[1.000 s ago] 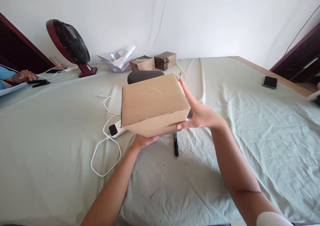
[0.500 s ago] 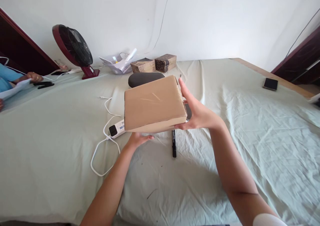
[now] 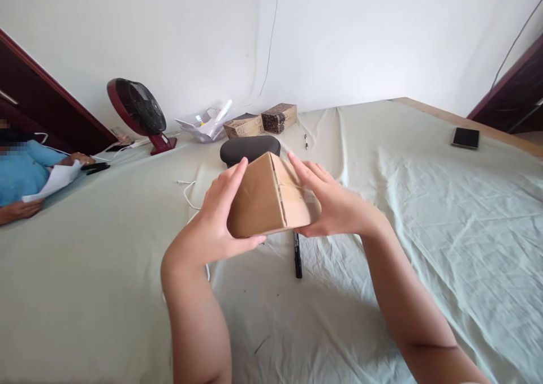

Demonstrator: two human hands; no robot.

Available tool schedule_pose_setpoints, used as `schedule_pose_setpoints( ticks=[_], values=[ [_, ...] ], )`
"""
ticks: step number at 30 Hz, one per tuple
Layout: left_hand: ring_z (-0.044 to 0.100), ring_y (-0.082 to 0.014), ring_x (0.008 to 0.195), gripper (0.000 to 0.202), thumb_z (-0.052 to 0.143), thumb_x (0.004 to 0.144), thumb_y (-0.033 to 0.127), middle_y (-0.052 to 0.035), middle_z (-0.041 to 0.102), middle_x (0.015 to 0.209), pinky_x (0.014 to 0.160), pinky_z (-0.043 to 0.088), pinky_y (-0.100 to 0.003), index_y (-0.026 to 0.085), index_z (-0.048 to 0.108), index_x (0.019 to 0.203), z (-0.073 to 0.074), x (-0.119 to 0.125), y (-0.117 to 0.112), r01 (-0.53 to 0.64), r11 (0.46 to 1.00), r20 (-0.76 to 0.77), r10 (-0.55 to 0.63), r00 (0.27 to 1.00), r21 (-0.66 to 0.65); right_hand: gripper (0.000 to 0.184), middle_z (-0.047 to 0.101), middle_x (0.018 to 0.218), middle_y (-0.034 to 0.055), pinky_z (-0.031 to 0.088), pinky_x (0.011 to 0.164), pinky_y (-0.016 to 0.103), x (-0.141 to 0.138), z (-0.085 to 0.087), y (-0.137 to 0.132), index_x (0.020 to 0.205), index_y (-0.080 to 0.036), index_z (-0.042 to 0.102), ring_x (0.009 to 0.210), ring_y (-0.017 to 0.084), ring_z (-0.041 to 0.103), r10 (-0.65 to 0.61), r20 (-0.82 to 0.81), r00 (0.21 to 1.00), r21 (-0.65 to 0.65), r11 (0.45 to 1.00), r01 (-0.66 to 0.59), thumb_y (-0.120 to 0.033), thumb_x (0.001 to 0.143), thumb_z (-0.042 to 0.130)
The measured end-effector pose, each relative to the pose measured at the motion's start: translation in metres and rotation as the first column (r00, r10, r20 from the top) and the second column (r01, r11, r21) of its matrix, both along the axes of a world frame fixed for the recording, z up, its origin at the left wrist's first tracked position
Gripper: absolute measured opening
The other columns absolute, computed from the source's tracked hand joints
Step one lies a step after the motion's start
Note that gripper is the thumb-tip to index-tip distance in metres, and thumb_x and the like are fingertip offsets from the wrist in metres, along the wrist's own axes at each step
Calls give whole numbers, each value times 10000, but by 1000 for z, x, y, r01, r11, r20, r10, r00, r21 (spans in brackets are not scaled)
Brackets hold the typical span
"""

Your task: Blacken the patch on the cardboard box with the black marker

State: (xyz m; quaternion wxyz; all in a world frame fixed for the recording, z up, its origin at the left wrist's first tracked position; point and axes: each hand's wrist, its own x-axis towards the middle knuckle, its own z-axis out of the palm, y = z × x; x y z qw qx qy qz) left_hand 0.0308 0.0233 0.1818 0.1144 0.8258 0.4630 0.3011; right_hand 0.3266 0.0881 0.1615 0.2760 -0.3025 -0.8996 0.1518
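Note:
A plain brown cardboard box (image 3: 259,200) is held up between my two hands, with one edge turned toward me. My left hand (image 3: 218,214) grips its left side, thumb along the bottom edge. Against the right side, which shows a flap seam and a strip of tape, my right hand (image 3: 328,200) is closed with fingers at the top and thumb below. A black marker (image 3: 297,257) lies on the cloth beneath the box. Just behind the box sits a black oval case (image 3: 250,148), partly covered by it.
Along the wall stand a dark red fan (image 3: 139,112), a clear plastic basket (image 3: 206,128) and two patterned boxes (image 3: 280,117). A phone (image 3: 465,138) lies far right, a pen (image 3: 306,141) near the back. At left, another person (image 3: 25,172) holds paper. A white cable (image 3: 189,194) shows behind my left hand.
The box has turned, so its taped side now faces partly toward me. My left hand has moved up from beneath it onto its left side. The view has shifted slightly.

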Motion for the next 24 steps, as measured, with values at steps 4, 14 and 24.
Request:
schedule_pose_setpoints(
  ticks=[4, 14, 24],
  values=[
    [347, -437, 1625, 1338, 956, 771, 355, -113, 332, 1715, 1321, 359, -671, 490, 71, 1765, -15, -12, 12, 59, 998, 115, -62, 991, 32, 1441, 339, 1775, 90, 359, 1269, 751, 1, 2, -2, 1760, -455, -145, 1586, 462, 371, -3, -4, 1000, 22, 1000, 3, -382, 770, 899],
    [286, -471, 1652, 1482, 1036, 655, 330, -79, 169, 1810, 1241, 448, -696, 563, 54, 1741, -23, -53, 15, 58, 993, 308, -88, 947, 105, 1455, 71, 1888, 53, 275, 1369, 683, 35, -12, 31, 1794, -395, -42, 1724, 471, 150, 5, -236, 972, -89, 996, -27, -548, 750, 960],
    [255, -471, 1690, 1311, 786, 724, 926, -15, 214, 1863, 1285, 403, -677, 539, 67, 1750, -37, -56, 14, 366, 913, 674, -157, 722, -180, 1492, 324, 1824, 25, 420, 1288, 705, 25, 0, 33, 1763, -490, 179, 1677, 459, 322, 90, -539, 838, -112, 978, -177, -762, 549, 1004]
  ],
)
